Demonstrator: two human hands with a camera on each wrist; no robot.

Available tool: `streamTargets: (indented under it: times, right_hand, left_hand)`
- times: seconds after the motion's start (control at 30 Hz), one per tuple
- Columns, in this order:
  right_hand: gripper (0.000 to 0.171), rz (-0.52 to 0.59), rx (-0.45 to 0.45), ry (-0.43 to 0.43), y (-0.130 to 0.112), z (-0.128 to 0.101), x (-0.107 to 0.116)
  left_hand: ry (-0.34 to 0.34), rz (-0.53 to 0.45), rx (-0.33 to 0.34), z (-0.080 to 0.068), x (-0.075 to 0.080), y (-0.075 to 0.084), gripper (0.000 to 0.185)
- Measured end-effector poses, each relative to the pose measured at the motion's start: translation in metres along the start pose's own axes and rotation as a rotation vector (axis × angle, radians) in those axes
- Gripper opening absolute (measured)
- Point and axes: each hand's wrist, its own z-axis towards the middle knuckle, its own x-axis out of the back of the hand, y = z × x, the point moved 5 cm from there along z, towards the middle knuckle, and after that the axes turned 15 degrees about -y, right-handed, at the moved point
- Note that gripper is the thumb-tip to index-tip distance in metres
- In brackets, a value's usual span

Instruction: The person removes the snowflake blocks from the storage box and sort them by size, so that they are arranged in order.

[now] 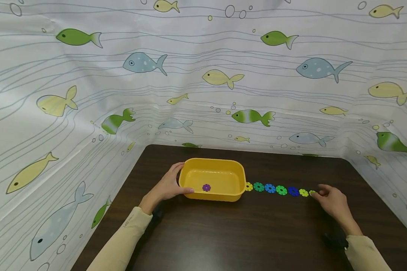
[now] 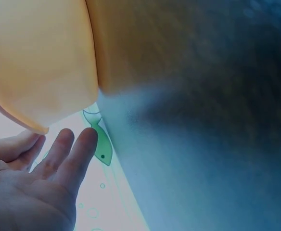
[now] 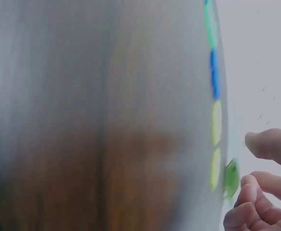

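A yellow plastic basin (image 1: 211, 196) stands on the dark table. My left hand (image 1: 167, 183) grips its left end, thumb over the near rim and fingers at the far left corner. In the left wrist view that hand (image 2: 39, 178) touches the basin's rim (image 2: 34, 126), with some fingers straight and apart from it. A purple notched disc (image 1: 206, 187) lies inside the basin. Several notched discs (image 1: 270, 188) form a row from the basin rightward. At its right end my right hand (image 1: 333, 203) is by the last yellow-green disc (image 1: 312, 192); no disc shows between its fingers (image 3: 249, 214).
The brown table (image 1: 240, 229) extends in front of the basin and the row. White sheeting (image 1: 203, 49) printed with fish walls off the back and both sides. Dark straps or devices (image 1: 335, 241) sit at the wrists.
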Motion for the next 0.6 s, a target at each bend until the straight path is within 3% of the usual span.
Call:
streamTargets:
  times: [0.23, 0.6]
  right_hand:
    - [0.046, 0.01, 0.113, 0.097, -0.046, -0.008, 0.006]
    - [0.033, 0.039, 0.308, 0.075, -0.138, -0.014, -0.004]
  left_hand:
    - [0.013, -0.003, -0.007, 0.0, 0.0, -0.001, 0.103]
    - [0.008, -0.001, -0.009, 0.002, -0.001, -0.003, 0.103]
